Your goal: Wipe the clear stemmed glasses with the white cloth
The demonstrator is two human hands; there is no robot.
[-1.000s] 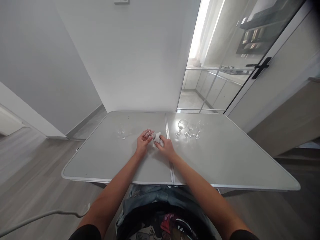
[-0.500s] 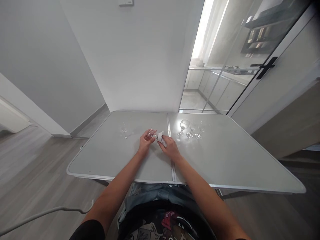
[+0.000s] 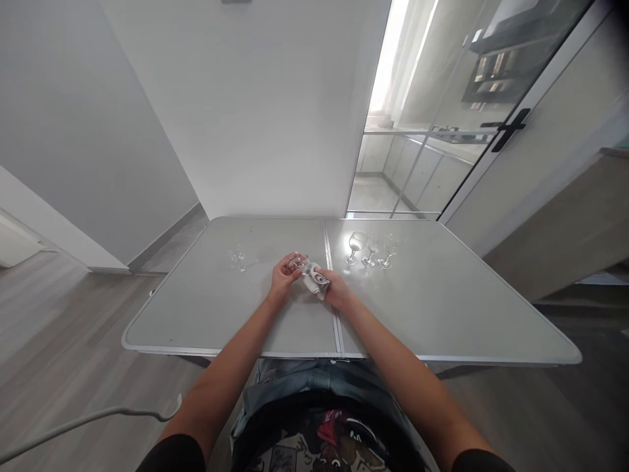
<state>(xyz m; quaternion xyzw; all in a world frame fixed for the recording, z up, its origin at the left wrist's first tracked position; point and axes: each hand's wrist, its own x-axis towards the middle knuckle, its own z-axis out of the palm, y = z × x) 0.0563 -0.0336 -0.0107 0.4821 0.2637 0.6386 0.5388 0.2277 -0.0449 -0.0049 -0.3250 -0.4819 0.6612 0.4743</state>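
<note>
Glass [image 3: 300,263] in left hand [image 3: 282,280], cloth [image 3: 316,282] opened out at its end

Head view: main change is at the right hand [image 3: 338,290]. Half a second ago the cloth was a narrow pale fold under the fingers; now it's wider, spread toward the near edge, with dark curved marks on show. Right hand sits a bit further toward the right edge, at the side of the cloth rather than over it. Left hand keeps about the same hold. My read: cloth is being shifted or re-gripped on the same glass, so work on this piece is under way, not finished.

Grip: left fingers closed around the bowl, right fingers closed on the cloth. Cloth meets the end of the glass facing the right hand; whether it wraps fully around, can't tell.

Glass position: just left of the table's [image 3: 196,314] centre seam [image 3: 337,331], between far and near edges. Looks held up, clearance unclear.

Looks: clear, colourless, rounded bowl, tilted toward the cloth. Stem and foot can't be made out.

Also there: three stemmed glasses [image 3: 358,242] upright right of the seam, toward the far edge; faint clear glassware [image 3: 238,254] toward the far-left corner.
</note>
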